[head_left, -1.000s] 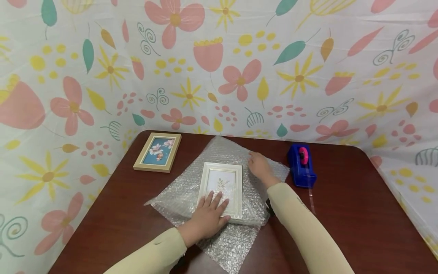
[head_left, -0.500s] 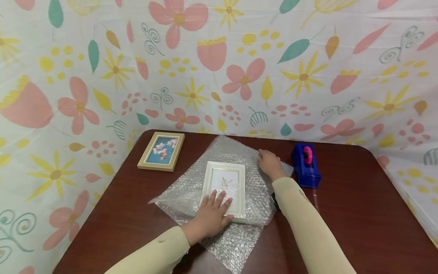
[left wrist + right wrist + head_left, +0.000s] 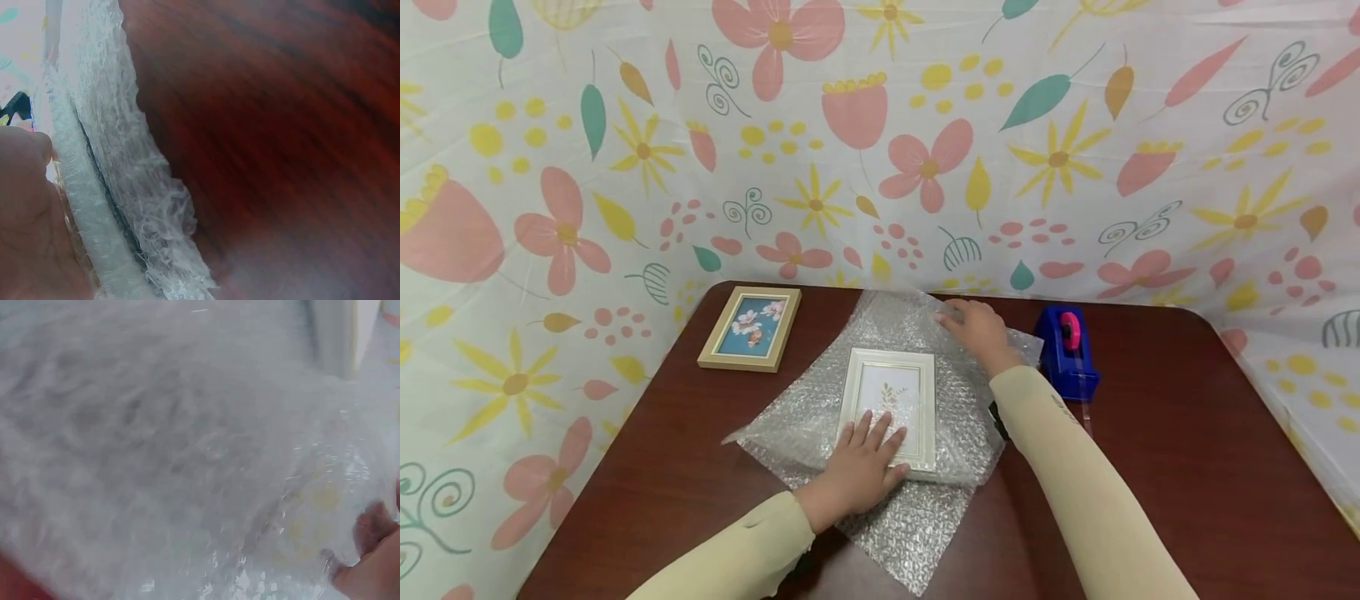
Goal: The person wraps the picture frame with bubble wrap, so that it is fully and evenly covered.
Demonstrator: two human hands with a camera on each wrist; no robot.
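In the head view a white picture frame (image 3: 889,408) with a gold inner line and a small plant print lies on a sheet of bubble wrap (image 3: 801,417). Part of the sheet is folded up over the frame's near end. My left hand (image 3: 861,475) rests with spread fingers on this lower part. Beyond the frame's right side, my right hand (image 3: 981,333) pinches the sheet near its far edge, which rises slightly from the table. The right wrist view shows thumb and fingers (image 3: 372,550) at the wrap, with a corner of the white frame (image 3: 337,337) above.
A tan picture frame (image 3: 751,329) with a blossom picture lies at the back left. A blue tape dispenser (image 3: 1066,354) with a pink roll stands right of the wrap, tape hanging from its front. A flowered cloth (image 3: 865,183) hangs behind the dark wooden table (image 3: 1187,450).
My right hand first slid right along the wrap, then moved back left and farther away, lifting the sheet's far edge. My left hand has stayed on the white frame.
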